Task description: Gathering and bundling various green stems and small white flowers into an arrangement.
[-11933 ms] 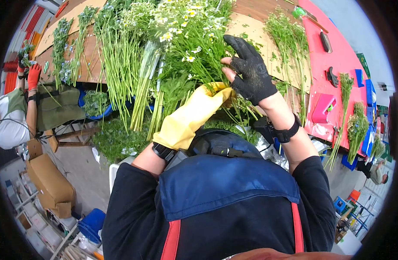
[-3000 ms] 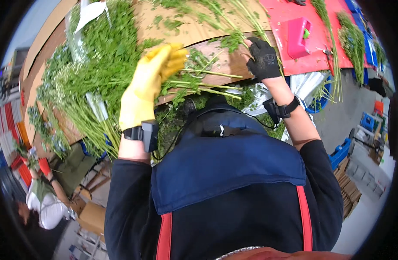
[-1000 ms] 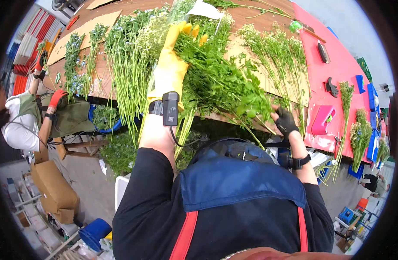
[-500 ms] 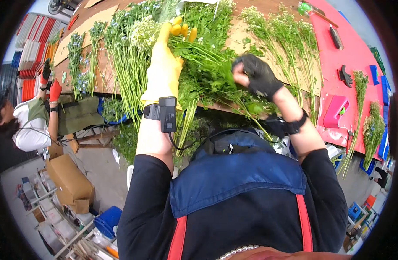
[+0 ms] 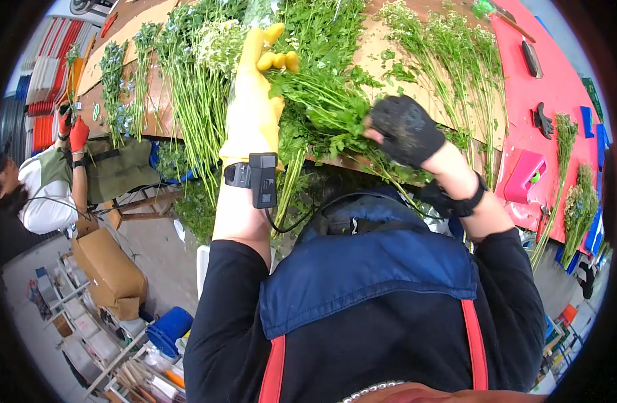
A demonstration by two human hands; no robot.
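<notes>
My left hand [image 5: 271, 57], in a yellow rubber glove, is closed round the upper part of a leafy green flower stem bunch [image 5: 322, 107] above the table. The stems slant down to the right from it. My right hand [image 5: 404, 129], in a black glove with bare fingertips, is closed against the leaves lower on the bunch; its grip is partly hidden. Beside my left forearm lies a bunch of white flowers [image 5: 218, 47] with long stems. More loose greenery [image 5: 322, 33] spreads beyond my hands.
White-flowered stems [image 5: 449, 67] lie on brown cardboard [image 5: 382, 70]. A red tabletop [image 5: 513, 94] at right carries a knife [image 5: 531, 59], a black glove [image 5: 542, 121], a pink dispenser [image 5: 525, 176] and flower bunches [image 5: 580, 201]. At left, a person [image 5: 50, 191] in red-and-black gloves holds a stem.
My right hand has moved slightly right and down along the stems, its back turned more upward. My left hand keeps its hold. The person at left has raised a stem.
</notes>
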